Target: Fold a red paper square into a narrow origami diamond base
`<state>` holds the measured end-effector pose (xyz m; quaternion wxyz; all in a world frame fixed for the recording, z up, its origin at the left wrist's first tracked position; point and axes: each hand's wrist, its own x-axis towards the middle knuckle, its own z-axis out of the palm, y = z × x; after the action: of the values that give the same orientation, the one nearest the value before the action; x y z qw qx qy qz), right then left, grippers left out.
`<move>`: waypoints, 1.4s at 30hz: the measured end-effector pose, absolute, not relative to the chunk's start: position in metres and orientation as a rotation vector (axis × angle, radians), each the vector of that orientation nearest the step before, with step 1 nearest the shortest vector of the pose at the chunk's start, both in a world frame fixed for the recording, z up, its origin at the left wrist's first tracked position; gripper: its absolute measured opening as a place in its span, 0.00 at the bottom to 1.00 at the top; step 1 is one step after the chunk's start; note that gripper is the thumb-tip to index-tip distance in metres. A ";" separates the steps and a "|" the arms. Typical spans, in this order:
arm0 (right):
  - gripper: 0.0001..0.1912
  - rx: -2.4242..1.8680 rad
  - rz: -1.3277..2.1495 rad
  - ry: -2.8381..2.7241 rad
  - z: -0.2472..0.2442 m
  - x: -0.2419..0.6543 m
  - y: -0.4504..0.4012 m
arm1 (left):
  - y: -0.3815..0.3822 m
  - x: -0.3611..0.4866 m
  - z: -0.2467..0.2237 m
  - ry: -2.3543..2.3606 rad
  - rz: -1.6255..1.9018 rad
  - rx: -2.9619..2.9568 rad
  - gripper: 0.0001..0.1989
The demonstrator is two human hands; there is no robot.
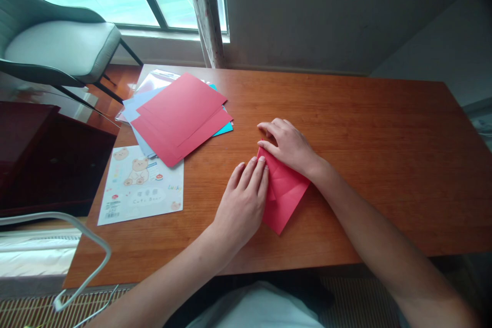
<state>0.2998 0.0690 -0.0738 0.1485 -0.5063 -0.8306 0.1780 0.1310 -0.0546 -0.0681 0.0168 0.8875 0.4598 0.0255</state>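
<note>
A folded sheet of red paper (286, 192) lies on the wooden table in front of me, with crease lines across it and one corner pointing towards me. My left hand (246, 195) rests along the paper's left edge, its fingers stretched out and lying flat on the fold. At the far corner, the thumb of my right hand (288, 143) touches the paper near my left fingertips. The right forefinger reaches out above that thumb, with a gap between the two. The right wrist lies over the paper's right side. Part of the left edge is hidden under my left fingers.
Several red sheets (182, 115) lie stacked at the table's left, over pale blue sheets (132, 105) and a clear plastic wrapper (156, 81). A bear-printed cover sheet (144, 207) lies nearer me. A chair (65, 43) stands beyond the table (369, 164); a white curved bar (103, 251) crosses the lower left.
</note>
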 end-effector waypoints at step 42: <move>0.18 -1.427 0.523 -2.426 -0.073 0.301 0.066 | -0.055 0.131 -0.067 1.441 0.064 2.768 0.28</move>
<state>0.3011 0.0661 -0.0729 0.1389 -0.4935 -0.8393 0.1809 0.1312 -0.0551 -0.0674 0.0102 0.8867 0.4618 0.0206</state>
